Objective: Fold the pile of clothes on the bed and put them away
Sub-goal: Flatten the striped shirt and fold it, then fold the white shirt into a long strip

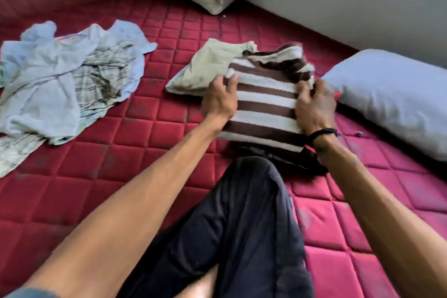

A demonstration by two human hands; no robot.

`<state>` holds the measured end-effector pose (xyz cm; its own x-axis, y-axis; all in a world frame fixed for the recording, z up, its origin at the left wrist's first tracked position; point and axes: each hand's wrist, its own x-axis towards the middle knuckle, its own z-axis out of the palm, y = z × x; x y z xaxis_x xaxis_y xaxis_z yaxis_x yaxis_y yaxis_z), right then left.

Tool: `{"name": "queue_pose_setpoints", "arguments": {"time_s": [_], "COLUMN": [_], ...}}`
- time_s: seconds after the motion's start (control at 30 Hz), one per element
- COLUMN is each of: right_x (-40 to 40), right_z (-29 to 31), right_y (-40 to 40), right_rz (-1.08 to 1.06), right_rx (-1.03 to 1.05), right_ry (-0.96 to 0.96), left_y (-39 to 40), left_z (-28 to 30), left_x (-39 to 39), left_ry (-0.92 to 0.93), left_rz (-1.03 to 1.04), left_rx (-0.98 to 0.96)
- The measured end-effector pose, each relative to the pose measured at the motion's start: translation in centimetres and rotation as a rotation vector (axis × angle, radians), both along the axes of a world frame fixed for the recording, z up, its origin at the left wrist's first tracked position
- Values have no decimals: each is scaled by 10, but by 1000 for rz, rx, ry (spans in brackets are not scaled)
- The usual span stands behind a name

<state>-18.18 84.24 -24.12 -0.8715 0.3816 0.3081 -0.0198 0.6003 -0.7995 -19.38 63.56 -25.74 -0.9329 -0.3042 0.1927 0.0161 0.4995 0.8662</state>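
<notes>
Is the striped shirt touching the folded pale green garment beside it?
Touching. The head view shows the striped shirt, held by the left hand and right hand, overlapping the pale green garment's right edge, no red mattress showing between.

Bare mattress [154,133] between clothes pile [60,84] and striped shirt [263,101].

Both arms are left bare, with just a sliver of blue sleeve [29,293] seen at the bottom edge. A thin black band [323,133] is worn on the right wrist, and dark navy trousers [244,230] are worn on the legs
</notes>
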Motion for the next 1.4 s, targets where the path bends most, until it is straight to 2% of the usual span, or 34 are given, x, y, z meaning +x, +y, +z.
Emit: {"name": "queue_pose_setpoints", "arguments": {"time_s": [0.13, 0.3, 0.4, 0.6, 0.8, 0.87, 0.9, 0.97, 1.0, 1.17, 1.4], "right_x": [-21, -30, -39, -45, -28, -17, -11, -2, -2, 2, 33], "right_z": [-7, -81, -111, -105, -73, -63, -60, -59, -62, -67, -75], "right_y": [70, 84, 81, 81, 84, 74, 61, 30, 16, -66, -217], "right_rz": [-159, -242, -255, -241, -169, -193, -159, 2, 81, 352, 634], "right_rx": [1, -62, -62, 21, 46, 260, 401, 553, 588, 508, 431], "right_ry": [-39, -296, -359, -415, -510, -375, -218, 30, 64, -37, 116], "left_y": [76, 104, 104, 106, 97, 93, 85, 69, 62, -8, -152], "left_z": [6, -72, -100, -99, -73, -65, -62, -59, -58, -47, -38], "left_x": [-46, -70, -75, -76, -56, -42, -34, -17, -11, 15, 93], "left_ry": [-58, -263, -306, -326, -367, -226, -130, -17, 9, 108, 95], "left_rz": [-138, -191, -166, -141, -142, -123, -127, -166, -184, -191, -98], "left_rx": [-90, -210, -302, -287, -276, -335, -381, -468, -481, -446, -506]}}
